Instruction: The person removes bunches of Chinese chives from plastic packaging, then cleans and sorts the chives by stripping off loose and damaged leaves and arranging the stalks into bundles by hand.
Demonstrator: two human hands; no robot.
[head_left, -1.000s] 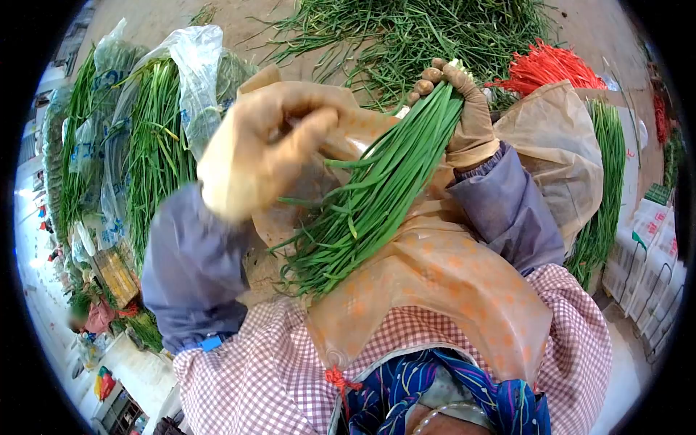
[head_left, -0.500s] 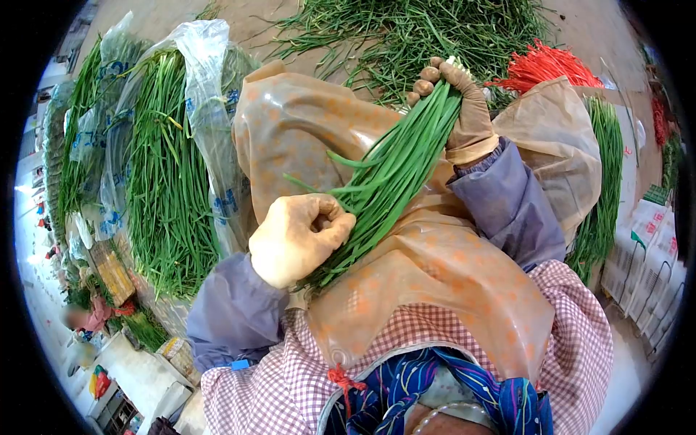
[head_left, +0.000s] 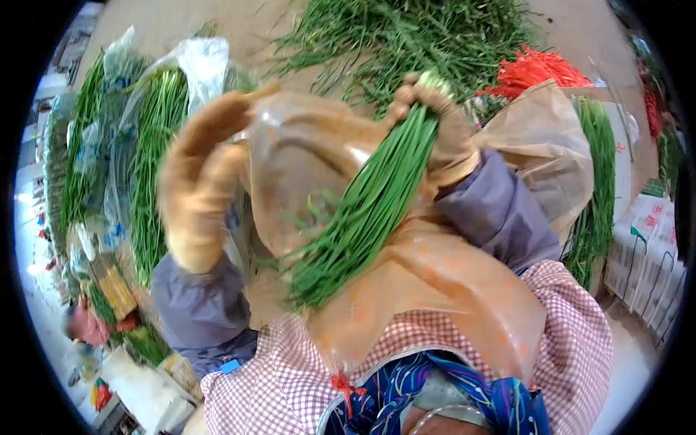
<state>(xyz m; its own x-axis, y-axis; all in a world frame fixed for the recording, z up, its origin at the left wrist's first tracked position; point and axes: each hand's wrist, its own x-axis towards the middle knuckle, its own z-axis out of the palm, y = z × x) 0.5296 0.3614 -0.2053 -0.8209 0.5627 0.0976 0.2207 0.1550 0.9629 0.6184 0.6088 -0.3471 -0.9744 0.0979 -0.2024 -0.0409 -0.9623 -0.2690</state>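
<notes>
The long bunch of slender green stalks (head_left: pixel 388 192) slants from pale ends clenched in the nearer, tan-gloved right hand (head_left: pixel 451 138) to loose tips nearer the body, the blurred, tan-gloved left hand (head_left: pixel 190 190) well apart on its left, thumb and fingers parted.

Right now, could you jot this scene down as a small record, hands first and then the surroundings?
Right hand: this hand is closed around the pale end of a bundle of long green stalks
Left hand: this one is off the bundle, thumb and fingers apart, blurred
Lap: translucent sheet with orange spots, under the bundle
Ahead: loose heap of greens; pile of red strips to its right
Far left: more long greens beside clear plastic
</notes>
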